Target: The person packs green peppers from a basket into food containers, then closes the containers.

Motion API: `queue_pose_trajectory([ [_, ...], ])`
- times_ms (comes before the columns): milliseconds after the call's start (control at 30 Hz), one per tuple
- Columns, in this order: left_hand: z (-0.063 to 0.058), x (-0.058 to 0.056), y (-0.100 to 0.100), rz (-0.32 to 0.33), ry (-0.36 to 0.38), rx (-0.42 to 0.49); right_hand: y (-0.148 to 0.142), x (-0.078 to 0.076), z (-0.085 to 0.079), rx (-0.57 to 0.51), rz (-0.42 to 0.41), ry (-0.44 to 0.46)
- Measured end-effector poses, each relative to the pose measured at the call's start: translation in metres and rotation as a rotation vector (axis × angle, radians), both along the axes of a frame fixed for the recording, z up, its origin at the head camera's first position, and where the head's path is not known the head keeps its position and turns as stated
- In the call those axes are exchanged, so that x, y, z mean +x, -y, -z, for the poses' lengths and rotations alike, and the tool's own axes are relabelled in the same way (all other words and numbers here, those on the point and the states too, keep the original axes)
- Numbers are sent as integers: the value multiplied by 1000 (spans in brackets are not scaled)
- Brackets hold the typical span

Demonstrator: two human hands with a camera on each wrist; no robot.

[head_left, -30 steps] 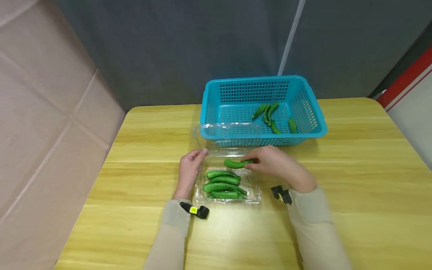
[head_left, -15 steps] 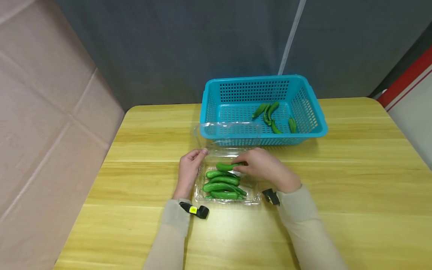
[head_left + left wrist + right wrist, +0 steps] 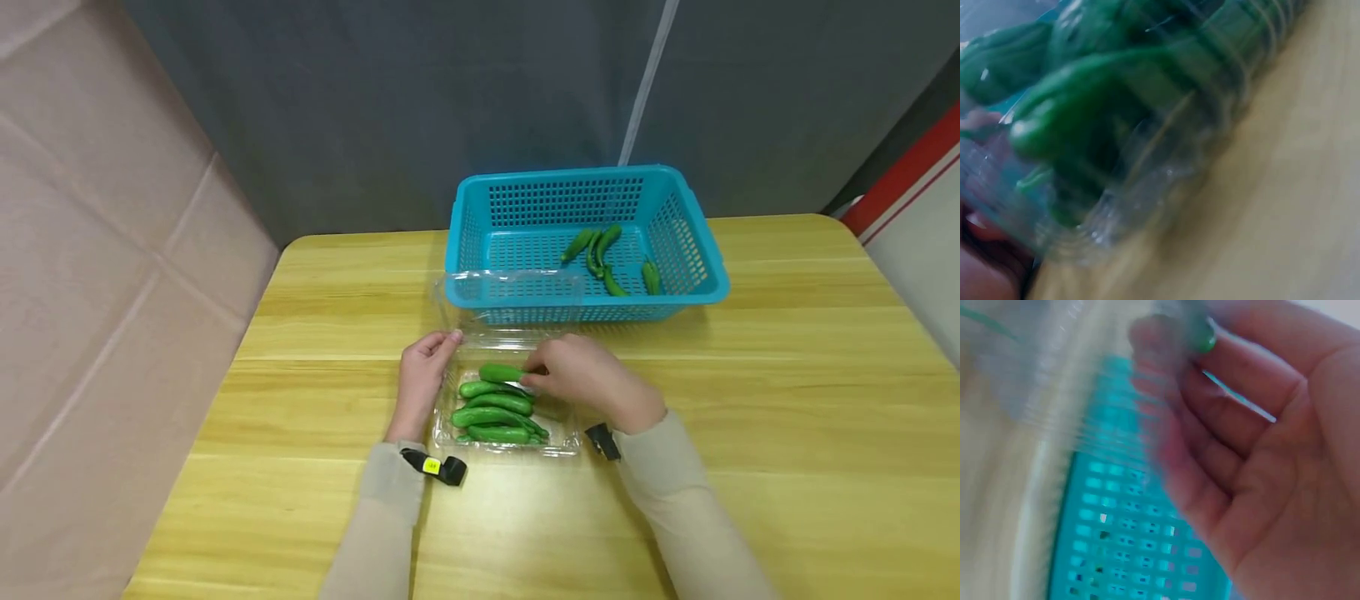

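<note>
In the head view, a clear plastic clamshell box [image 3: 506,448] lies open on the table, with several green peppers [image 3: 491,415] side by side in it. My left hand [image 3: 422,375] pinches the box's left side near the hinge. Over the row's far end my right hand [image 3: 588,379] holds another green pepper [image 3: 501,372] by its right end. The fingers cover that end. Through the box's clear wall, the left wrist view shows blurred green peppers [image 3: 1085,106]. In the right wrist view, a bit of green pepper [image 3: 1207,339] shows between curled fingers.
Behind the box stands a blue plastic basket [image 3: 585,302] with several green peppers [image 3: 597,250] in it. The box's raised clear lid [image 3: 510,300] overlaps the basket's front rim. A grey partition [image 3: 390,117] rises behind the wooden table [image 3: 315,400].
My right hand has moved left with its pepper, bringing it in beside the row in the box. The left hand stays at the box's side.
</note>
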State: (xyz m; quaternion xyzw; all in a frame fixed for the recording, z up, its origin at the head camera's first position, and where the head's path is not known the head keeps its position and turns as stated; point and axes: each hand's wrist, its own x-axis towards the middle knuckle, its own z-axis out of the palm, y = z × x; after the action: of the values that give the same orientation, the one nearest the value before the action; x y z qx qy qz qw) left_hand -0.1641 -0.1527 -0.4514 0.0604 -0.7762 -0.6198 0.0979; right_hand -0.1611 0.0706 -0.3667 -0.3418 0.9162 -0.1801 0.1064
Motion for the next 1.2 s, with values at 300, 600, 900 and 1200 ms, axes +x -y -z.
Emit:
queue_pose_trajectory([
  [300,-4,1,1,11,19,-17,2,6,14,39,-32,-168],
  [600,-21,9,-1,20,21,34,10,9,19,78,-10,-263],
  [900,2,-5,3,18,25,7,15,14,23,121,81,-339],
  [1200,4,-3,3,0,3,0,20,15,31,117,112,-396],
])
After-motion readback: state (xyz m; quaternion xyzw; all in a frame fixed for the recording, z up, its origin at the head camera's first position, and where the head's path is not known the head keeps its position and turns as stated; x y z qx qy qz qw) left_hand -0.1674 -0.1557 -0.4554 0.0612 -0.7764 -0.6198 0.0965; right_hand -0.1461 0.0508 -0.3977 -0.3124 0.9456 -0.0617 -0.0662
